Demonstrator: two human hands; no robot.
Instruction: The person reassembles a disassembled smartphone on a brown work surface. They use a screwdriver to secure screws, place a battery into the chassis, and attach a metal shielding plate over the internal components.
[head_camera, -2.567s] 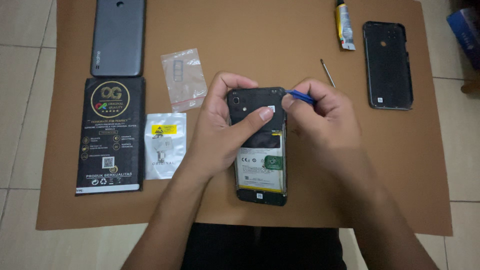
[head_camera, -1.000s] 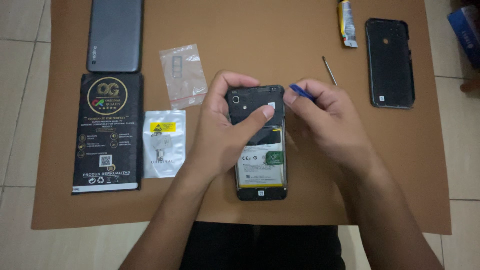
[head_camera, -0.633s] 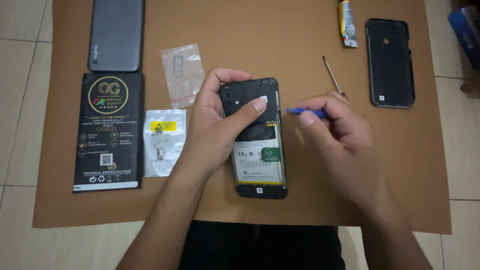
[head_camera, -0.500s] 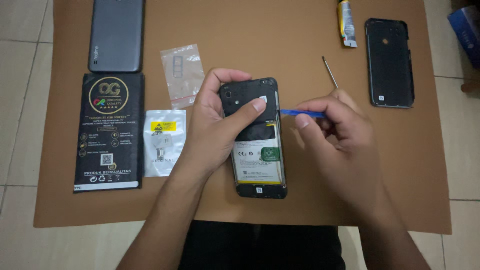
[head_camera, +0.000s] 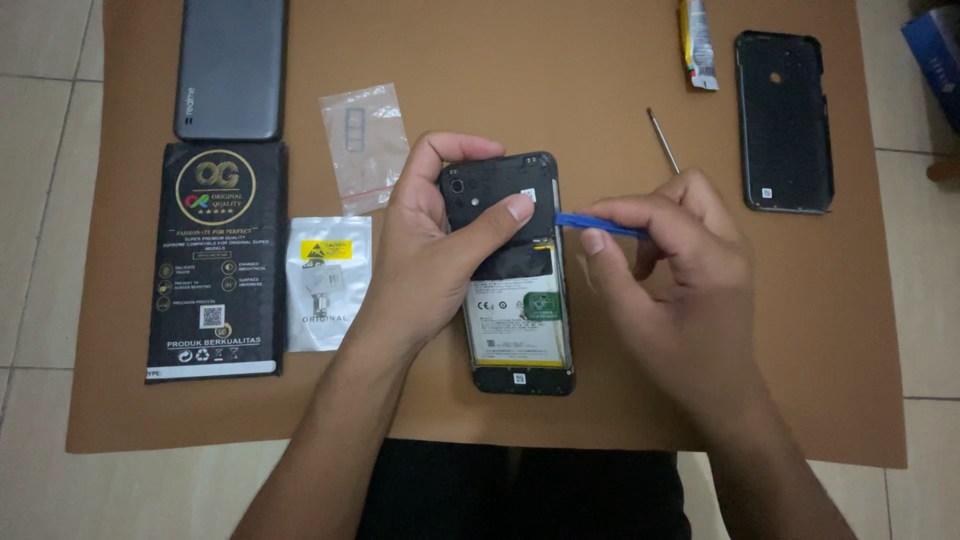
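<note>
Fingers of the left hand (head_camera: 430, 250) grip and half hide the opened phone (head_camera: 515, 290); right hand (head_camera: 680, 280) pinches a blue pry tool (head_camera: 590, 223).

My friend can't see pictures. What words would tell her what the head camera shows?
Two bare hands work on an opened phone on a brown mat: the left hand steadies it while the right hand holds a blue pry tool at its right edge. Small parts bags, a black box and phone covers lie around.

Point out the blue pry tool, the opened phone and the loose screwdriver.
blue pry tool (head_camera: 590, 224), head view, on its flat blade.
opened phone (head_camera: 518, 335), head view, on its battery.
screwdriver (head_camera: 663, 142), head view, on its thin shaft.
</note>
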